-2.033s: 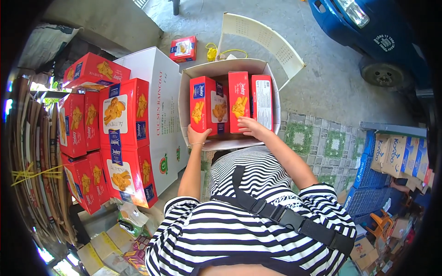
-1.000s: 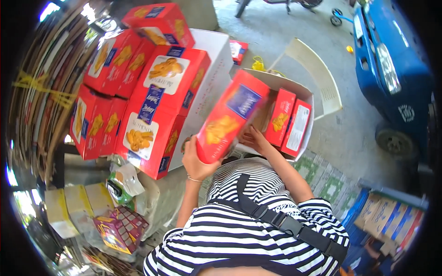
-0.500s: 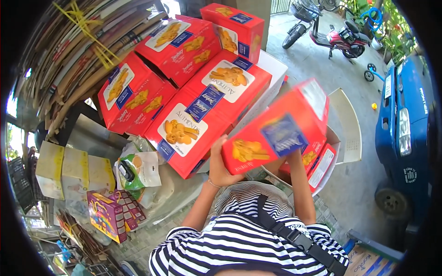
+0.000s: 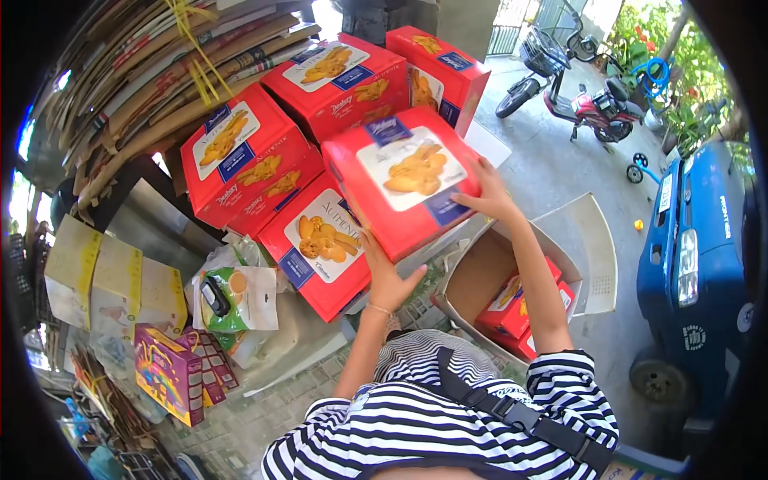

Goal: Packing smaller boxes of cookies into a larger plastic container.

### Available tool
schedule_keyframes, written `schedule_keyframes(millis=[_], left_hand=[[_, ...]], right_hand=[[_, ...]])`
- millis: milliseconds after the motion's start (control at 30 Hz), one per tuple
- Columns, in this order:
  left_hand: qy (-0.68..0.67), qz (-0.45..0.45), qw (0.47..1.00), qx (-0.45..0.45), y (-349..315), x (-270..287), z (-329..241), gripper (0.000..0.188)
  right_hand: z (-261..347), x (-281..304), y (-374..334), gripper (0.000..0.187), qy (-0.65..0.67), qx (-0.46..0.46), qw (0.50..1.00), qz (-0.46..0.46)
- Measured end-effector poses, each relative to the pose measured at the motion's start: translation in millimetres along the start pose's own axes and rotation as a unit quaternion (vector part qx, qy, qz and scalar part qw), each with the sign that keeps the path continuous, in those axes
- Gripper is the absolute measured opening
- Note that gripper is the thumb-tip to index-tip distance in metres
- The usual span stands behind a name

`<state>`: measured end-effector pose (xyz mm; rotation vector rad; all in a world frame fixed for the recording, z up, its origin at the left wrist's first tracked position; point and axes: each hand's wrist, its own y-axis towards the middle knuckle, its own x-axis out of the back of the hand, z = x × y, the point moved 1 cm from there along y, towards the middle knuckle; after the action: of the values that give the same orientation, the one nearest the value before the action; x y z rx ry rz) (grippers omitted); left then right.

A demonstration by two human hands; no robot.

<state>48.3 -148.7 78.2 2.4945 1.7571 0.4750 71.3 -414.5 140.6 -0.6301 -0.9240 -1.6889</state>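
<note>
Between my two hands is a red biscuit box (image 4: 412,172) with a white picture panel and blue labels, its picture side turned up. My left hand (image 4: 390,278) presses its fingers against the near left side, thumb spread away. At the right edge, my right hand (image 4: 490,194) grips with the fingers over the side. The box is above the front row of the stack; whether it rests there I cannot tell. Just left of it lies a matching red box (image 4: 320,256), and behind stand more red boxes (image 4: 250,164). An open carton (image 4: 472,276) at the right contains several red boxes (image 4: 520,300).
Tied flat cardboard (image 4: 168,88) is piled at the far left. Pale yellow cartons (image 4: 116,280), a green-and-white pouch (image 4: 240,296) and a purple box (image 4: 168,372) sit at the left. Beyond the carton are a blue vehicle (image 4: 696,240) and a red electric bike (image 4: 584,108).
The held box has moved up and left, from beside the open carton to over the stack, and its picture side now faces up. My right hand has shifted to its right edge.
</note>
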Motion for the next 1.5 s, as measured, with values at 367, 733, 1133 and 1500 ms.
schedule_keyframes(millis=[367, 733, 1133, 1500], left_hand=[[0.324, 0.057, 0.944, -0.009, 22, 13, 21, 0.093], [0.38, 0.103, 0.917, 0.065, 37, -8, 18, 0.1], [0.324, 0.1, 0.941, 0.016, 38, -12, 14, 0.092], [0.323, 0.105, 0.94, 0.014, 55, -14, 33, 0.096]], right_hand=[[5, -13, 11, 0.067, -0.212, 0.038, 0.975, 0.061], [-18, -3, 48, 0.074, -0.24, 0.006, 0.956, 0.169], [-47, -4, 71, 0.087, -0.198, 0.048, 0.976, 0.07], [-41, -14, 76, 0.071, -0.179, 0.016, 0.983, 0.031]])
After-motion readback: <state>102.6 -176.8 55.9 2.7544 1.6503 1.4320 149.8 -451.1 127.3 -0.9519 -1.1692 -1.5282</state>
